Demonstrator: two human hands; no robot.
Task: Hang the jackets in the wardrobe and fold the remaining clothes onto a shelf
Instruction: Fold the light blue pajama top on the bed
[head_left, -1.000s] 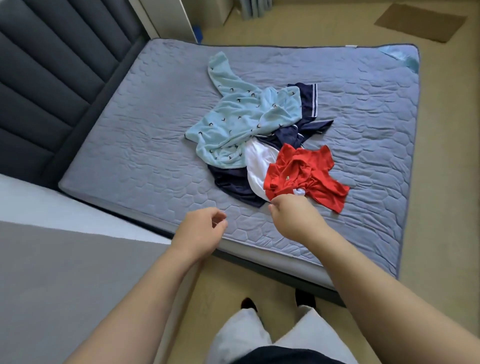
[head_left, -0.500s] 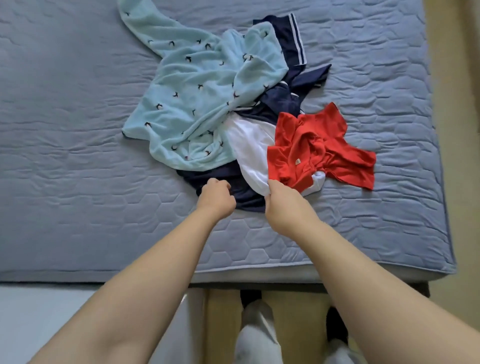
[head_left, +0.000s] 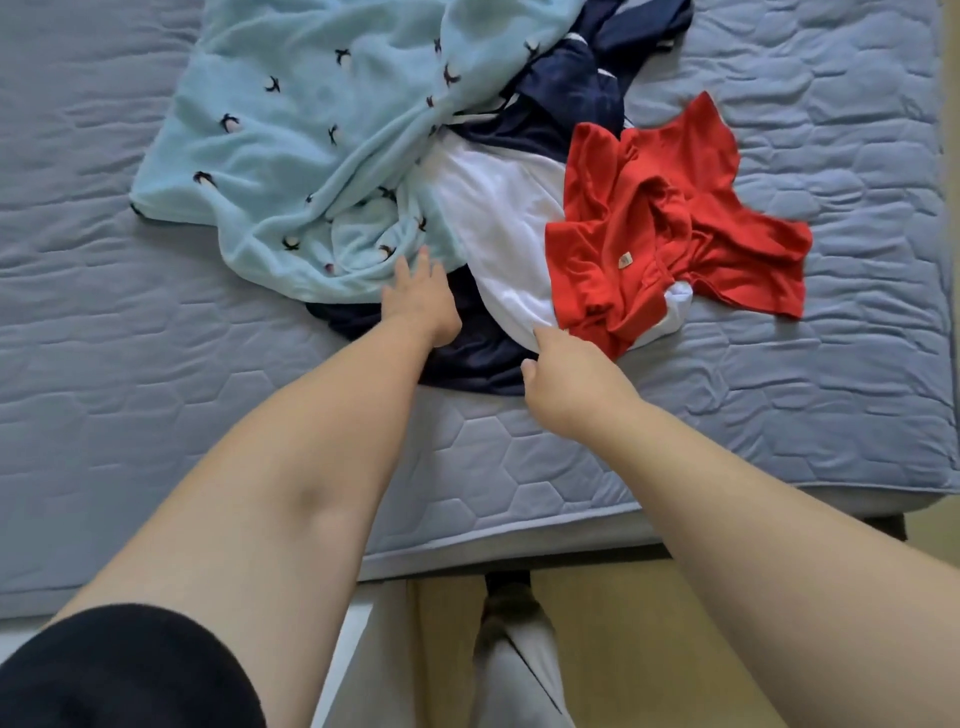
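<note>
A heap of clothes lies on the blue quilted mattress (head_left: 779, 395). A light blue fleece garment with small dark bird prints (head_left: 311, 135) covers the left of the heap. Under it lies a navy garment with white stripes (head_left: 566, 88), which also shows at the near edge. A white garment (head_left: 498, 228) sits in the middle and a red T-shirt (head_left: 649, 223) lies on its right. My left hand (head_left: 418, 299) reaches with straight fingers onto the fleece's near hem. My right hand (head_left: 566, 379) pinches the near edge of the white garment.
The mattress's front edge runs across the lower frame, with a dark bed frame (head_left: 883, 525) under it. Beige floor (head_left: 623, 649) and my legs in light trousers (head_left: 519, 670) show below. No wardrobe or shelf is in view.
The camera has come much closer to the heap. My left hand opened from a fist and moved forward onto the fleece. My right hand stayed at the white garment's edge.
</note>
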